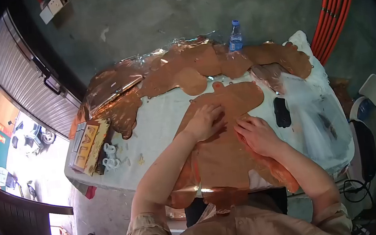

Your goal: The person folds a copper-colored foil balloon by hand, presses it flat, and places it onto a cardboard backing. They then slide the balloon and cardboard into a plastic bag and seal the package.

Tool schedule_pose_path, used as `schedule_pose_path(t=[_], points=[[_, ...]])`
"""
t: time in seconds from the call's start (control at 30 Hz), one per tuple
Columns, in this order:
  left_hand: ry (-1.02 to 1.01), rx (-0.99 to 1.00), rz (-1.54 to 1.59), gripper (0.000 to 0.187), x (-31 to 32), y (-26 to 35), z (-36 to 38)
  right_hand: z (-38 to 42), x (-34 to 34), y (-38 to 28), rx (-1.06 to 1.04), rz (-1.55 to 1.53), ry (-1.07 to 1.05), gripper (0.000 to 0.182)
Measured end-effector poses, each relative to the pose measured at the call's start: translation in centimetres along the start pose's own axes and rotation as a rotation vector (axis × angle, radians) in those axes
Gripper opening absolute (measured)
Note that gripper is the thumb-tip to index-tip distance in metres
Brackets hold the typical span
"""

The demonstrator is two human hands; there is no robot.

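Note:
A large copper-coloured foil sheet [221,160] with rounded lobes lies in front of me and hangs over the table's near edge. My left hand [207,121] rests on its upper part, fingers bent and slightly apart. To the right, my right hand [255,132] touches the sheet near its right side, with fingers curled at a fold; whether they pinch the foil is hard to tell. More copper foil pieces [177,71] lie along the far side of the table.
The white-covered table [155,121] bears a bottle [235,36] at the back, a black object [282,112] and clear plastic [307,117] at right, and boxes [86,146] with white rings [110,156] at left. A chair [365,142] stands right.

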State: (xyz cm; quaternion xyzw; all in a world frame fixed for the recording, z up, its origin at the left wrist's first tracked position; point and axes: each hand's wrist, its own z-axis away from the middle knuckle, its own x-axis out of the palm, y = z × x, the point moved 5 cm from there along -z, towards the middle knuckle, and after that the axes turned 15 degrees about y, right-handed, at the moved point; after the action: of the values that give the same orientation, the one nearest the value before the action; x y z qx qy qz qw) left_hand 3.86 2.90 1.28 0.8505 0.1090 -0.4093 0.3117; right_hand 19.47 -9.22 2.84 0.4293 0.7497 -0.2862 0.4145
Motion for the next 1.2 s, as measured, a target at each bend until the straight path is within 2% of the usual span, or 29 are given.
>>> schedule_pose_path(t=[0.07,0.1,0.17,0.2,0.27,0.3,0.57,0.7,1.0,1.07,1.2], points=[[0.065,0.057,0.048,0.048,-0.8,0.0,-0.1,0.3,0.2,0.4,0.030,-0.038,0.001,0.045],[0.030,0.059,0.015,0.048,-2.9,-1.0,0.6,-0.4,1.1,-0.9,0.048,-0.073,0.030,0.045],[-0.002,0.195,-0.110,0.044,-4.2,-1.1,1.0,-0.3,1.0,-0.8,0.048,-0.068,0.019,0.045],[0.001,0.196,-0.106,0.044,-5.1,-0.7,1.4,-0.3,0.7,-0.7,0.048,-0.065,0.015,0.045],[-0.082,0.016,-0.106,0.043,-6.7,-0.4,2.6,-0.3,0.1,-0.7,0.006,0.008,0.014,0.042],[-0.084,0.010,-0.105,0.043,-7.1,-0.3,3.3,-0.3,0.0,-0.7,0.005,0.002,0.009,0.042],[0.019,0.015,-0.115,0.044,-8.2,-1.0,7.8,-0.1,0.0,-0.1,-0.022,0.052,-0.047,0.045],[0.004,-0.015,-0.112,0.044,-8.1,-1.2,7.8,-0.1,0.1,-0.1,-0.016,0.016,-0.061,0.048],[-0.008,0.042,-0.072,0.033,-7.2,-1.5,6.2,-0.3,-0.3,-0.4,0.000,0.033,-0.092,0.047],[0.091,-0.036,-0.057,0.033,-7.4,-1.6,5.9,-0.4,-0.3,-0.4,0.000,0.035,-0.091,0.047],[0.090,0.032,-0.089,0.033,-6.7,-2.7,5.4,-0.3,-0.3,-0.4,0.006,0.045,-0.092,0.047]])
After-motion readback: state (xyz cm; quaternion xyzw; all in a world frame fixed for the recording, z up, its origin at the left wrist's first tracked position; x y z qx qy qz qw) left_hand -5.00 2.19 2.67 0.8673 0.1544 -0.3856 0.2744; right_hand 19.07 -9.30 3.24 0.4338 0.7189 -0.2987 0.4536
